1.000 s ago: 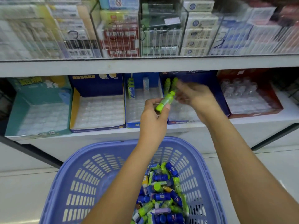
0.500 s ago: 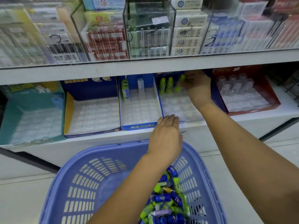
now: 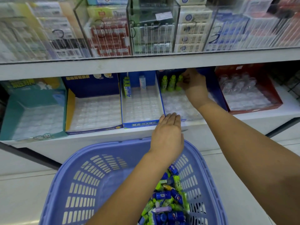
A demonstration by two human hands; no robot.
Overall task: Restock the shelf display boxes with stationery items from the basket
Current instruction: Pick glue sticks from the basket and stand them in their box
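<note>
A lilac plastic basket (image 3: 84, 177) sits low in front, holding several green and blue bottle-shaped stationery items (image 3: 168, 197). On the lower shelf a dark blue display box (image 3: 217, 88) has three green bottle items (image 3: 172, 83) standing in its back row. My right hand (image 3: 194, 86) reaches deep into that box and pinches the rightmost green item. My left hand (image 3: 168, 133) hovers flat and empty, fingers straight, over the shelf's front edge by the box's front left corner.
Left of it stand a blue box (image 3: 139, 125) with a few items at the back, a yellow-sided blue box (image 3: 70, 108) and a teal box (image 3: 9, 114), all with clear cell trays. A red box (image 3: 276, 98) stands right. The upper shelf (image 3: 146, 62) overhangs.
My left hand passed a green item to my right and dropped to the shelf edge, empty. My right hand carried the item to the box's back row beside two others.
</note>
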